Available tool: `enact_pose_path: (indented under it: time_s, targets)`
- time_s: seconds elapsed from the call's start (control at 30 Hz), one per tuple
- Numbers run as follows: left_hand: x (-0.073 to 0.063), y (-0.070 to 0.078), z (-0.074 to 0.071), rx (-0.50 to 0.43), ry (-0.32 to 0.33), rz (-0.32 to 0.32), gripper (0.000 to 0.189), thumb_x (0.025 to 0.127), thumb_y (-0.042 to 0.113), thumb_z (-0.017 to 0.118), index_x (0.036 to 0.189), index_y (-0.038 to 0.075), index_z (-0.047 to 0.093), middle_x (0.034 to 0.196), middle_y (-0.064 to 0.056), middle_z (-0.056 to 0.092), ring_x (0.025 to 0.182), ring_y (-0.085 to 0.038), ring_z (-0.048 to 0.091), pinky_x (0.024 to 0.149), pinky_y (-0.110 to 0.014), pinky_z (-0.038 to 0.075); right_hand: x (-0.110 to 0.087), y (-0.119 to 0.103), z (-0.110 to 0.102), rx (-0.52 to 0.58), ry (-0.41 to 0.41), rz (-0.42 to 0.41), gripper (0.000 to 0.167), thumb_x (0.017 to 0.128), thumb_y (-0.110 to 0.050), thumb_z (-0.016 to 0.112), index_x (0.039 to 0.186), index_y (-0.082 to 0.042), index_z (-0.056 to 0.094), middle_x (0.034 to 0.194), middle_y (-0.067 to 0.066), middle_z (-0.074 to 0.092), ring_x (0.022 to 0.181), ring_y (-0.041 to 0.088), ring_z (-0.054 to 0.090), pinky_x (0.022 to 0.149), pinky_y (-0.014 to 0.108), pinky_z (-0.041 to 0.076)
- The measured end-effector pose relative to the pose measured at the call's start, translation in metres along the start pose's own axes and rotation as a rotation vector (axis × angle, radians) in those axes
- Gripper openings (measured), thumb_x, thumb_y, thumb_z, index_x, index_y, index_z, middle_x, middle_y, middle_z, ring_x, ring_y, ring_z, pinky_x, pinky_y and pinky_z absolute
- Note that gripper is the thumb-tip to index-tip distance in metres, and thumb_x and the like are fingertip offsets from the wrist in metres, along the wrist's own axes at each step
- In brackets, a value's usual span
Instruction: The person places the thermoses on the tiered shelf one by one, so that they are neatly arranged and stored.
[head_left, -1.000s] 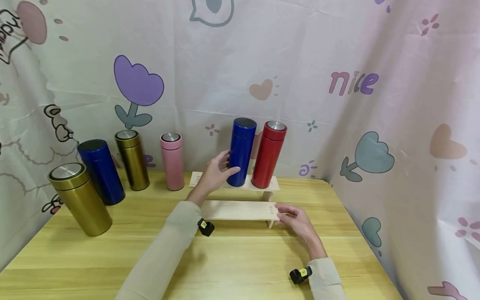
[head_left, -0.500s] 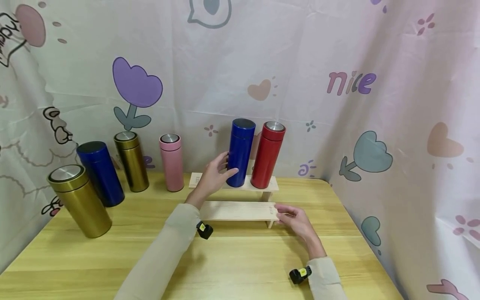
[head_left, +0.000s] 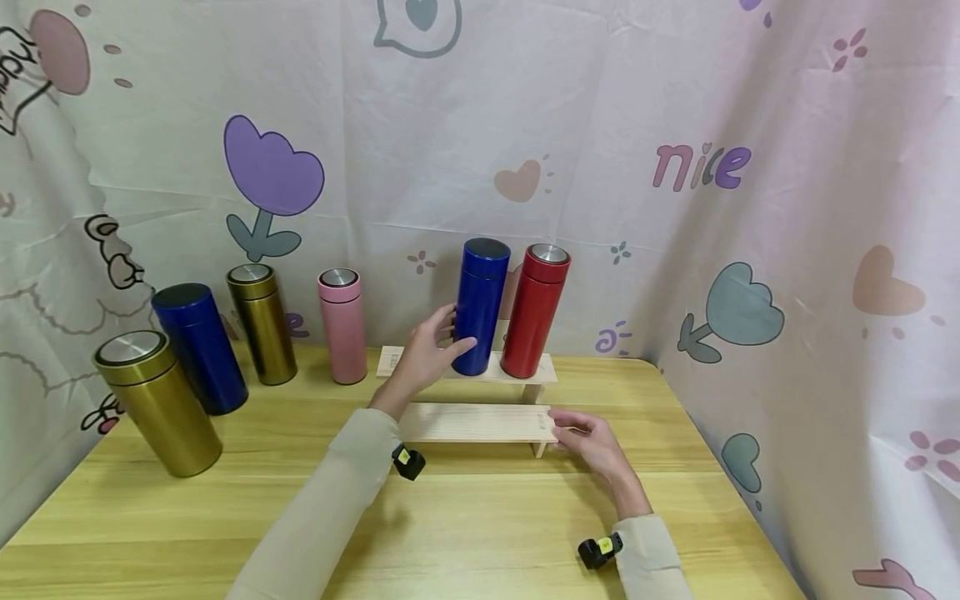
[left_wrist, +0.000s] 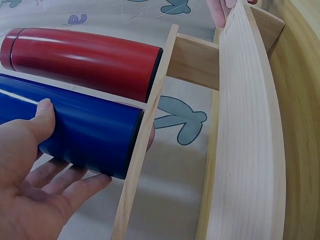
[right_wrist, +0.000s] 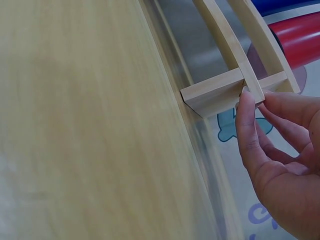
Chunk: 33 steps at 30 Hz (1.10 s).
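A blue thermos [head_left: 481, 304] stands upright on the upper step of a two-step wooden stand [head_left: 472, 422]. My left hand [head_left: 429, 352] grips its lower part; in the left wrist view the thumb [left_wrist: 46, 117] lies on one side and the fingers reach round the other. Just to the right, on the same step, stands a red thermos [head_left: 535, 312] with a silver lid top. My right hand [head_left: 596, 446] pinches the right end of the stand's lower step between thumb and fingers, as the right wrist view shows around the board's corner [right_wrist: 252, 92].
On the table's left side stand a large gold thermos [head_left: 161, 408], another blue thermos [head_left: 201, 350], a slimmer gold thermos [head_left: 264, 327] and a pink thermos [head_left: 343, 327]. A patterned curtain [head_left: 420, 150] hangs behind the wooden table [head_left: 480, 525].
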<state>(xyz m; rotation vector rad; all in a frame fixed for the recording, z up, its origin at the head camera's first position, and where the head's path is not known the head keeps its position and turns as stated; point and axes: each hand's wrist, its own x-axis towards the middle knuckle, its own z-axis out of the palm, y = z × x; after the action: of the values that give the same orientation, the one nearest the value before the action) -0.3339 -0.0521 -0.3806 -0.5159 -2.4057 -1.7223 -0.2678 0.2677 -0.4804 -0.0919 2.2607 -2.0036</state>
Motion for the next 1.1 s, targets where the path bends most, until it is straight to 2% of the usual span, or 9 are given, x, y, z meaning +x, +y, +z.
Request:
enact_pose_path:
  time_s: [0.13, 0.3, 0.53, 0.7, 0.83, 1.1]
  targets:
    - [0.0, 0.0, 0.0, 0.004, 0.005, 0.002, 0.068, 0.098, 0.028, 0.073, 0.157, 0.019, 0.041, 0.155, -0.018, 0.052, 0.137, -0.042, 0.058, 0.108, -0.058, 0.052, 0.0, 0.0, -0.001, -0.006, -0.009, -0.014, 0.044, 0.097, 0.0, 0.067, 0.139, 0.012, 0.057, 0.126, 0.016, 0.063, 0.095, 0.011, 0.07, 0.088, 0.03, 0.064]
    - [-0.002, 0.001, -0.005, 0.016, -0.028, 0.002, 0.069, 0.099, 0.031, 0.071, 0.159, 0.019, 0.038, 0.157, -0.017, 0.05, 0.139, -0.04, 0.056, 0.109, -0.056, 0.052, -0.001, 0.0, 0.0, -0.01, -0.004, -0.006, 0.043, 0.098, 0.0, 0.066, 0.138, 0.01, 0.057, 0.129, 0.018, 0.062, 0.096, 0.011, 0.07, 0.088, 0.029, 0.064]
    - [-0.011, 0.005, -0.026, 0.008, -0.019, 0.002, 0.06, 0.1, 0.029, 0.069, 0.154, 0.018, 0.047, 0.151, -0.016, 0.057, 0.138, -0.039, 0.057, 0.109, -0.056, 0.052, -0.001, -0.002, 0.0, -0.01, -0.011, -0.01, 0.043, 0.098, 0.0, 0.065, 0.139, 0.012, 0.056, 0.133, 0.024, 0.06, 0.095, 0.01, 0.069, 0.088, 0.028, 0.063]
    - [-0.017, 0.006, -0.04, 0.047, -0.006, 0.067, 0.054, 0.1, 0.021, 0.07, 0.15, 0.012, 0.052, 0.145, -0.019, 0.061, 0.132, -0.043, 0.061, 0.106, -0.054, 0.055, -0.001, -0.002, 0.0, -0.004, -0.014, -0.004, 0.045, 0.098, 0.0, 0.065, 0.14, 0.013, 0.055, 0.135, 0.029, 0.057, 0.094, 0.009, 0.069, 0.088, 0.027, 0.063]
    - [-0.023, 0.006, -0.05, 0.077, 0.006, 0.093, 0.051, 0.099, 0.019, 0.071, 0.147, 0.012, 0.055, 0.143, -0.017, 0.063, 0.13, -0.04, 0.064, 0.103, -0.052, 0.057, -0.001, -0.002, 0.0, -0.003, -0.01, 0.007, 0.045, 0.098, 0.001, 0.065, 0.14, 0.012, 0.054, 0.137, 0.03, 0.056, 0.094, 0.01, 0.069, 0.088, 0.026, 0.063]
    - [-0.032, -0.003, -0.071, 0.126, 0.03, 0.1, 0.052, 0.099, 0.019, 0.071, 0.147, 0.009, 0.055, 0.144, -0.021, 0.062, 0.13, -0.044, 0.062, 0.101, -0.053, 0.058, -0.001, -0.001, -0.001, 0.005, -0.016, -0.004, 0.045, 0.098, 0.001, 0.065, 0.14, 0.013, 0.054, 0.136, 0.029, 0.056, 0.095, 0.01, 0.069, 0.089, 0.028, 0.063]
